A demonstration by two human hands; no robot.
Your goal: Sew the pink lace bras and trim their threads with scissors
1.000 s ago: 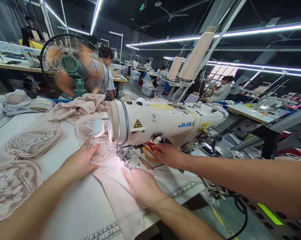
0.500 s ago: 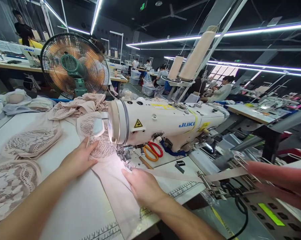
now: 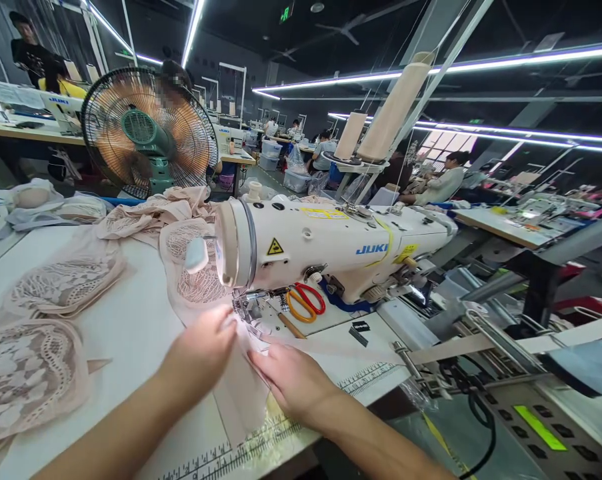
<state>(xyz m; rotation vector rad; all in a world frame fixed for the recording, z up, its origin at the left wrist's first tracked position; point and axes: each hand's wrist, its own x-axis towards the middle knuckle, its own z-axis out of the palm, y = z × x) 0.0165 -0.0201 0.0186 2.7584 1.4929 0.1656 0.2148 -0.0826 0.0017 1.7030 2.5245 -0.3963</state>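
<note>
A white sewing machine (image 3: 301,243) stands before me, its lit needle area at the left end. Pale pink bra fabric with lace cups (image 3: 195,273) lies under and left of the machine head, and a plain strip hangs toward the table's front. My left hand (image 3: 201,347) is closed, pinching the fabric just in front of the presser foot (image 3: 243,307). My right hand (image 3: 293,383) pinches the fabric edge a little nearer to me, thumb on top. A beige band (image 3: 351,350) runs from the metal guide at right toward the needle area. The fingertips are partly hidden.
Orange-and-red-handled scissors (image 3: 305,303) and a black blade (image 3: 361,327) lie by the machine. More lace pieces (image 3: 31,373) cover the table's left. A large fan (image 3: 145,133) stands behind. Thread cones (image 3: 395,110) rise at back right. A control panel (image 3: 541,427) sits below right.
My left hand has moved right from lying spread on the lace cup to pinching fabric by the presser foot. A blurred hand at the right edge is gone; bluish cloth shows there.
</note>
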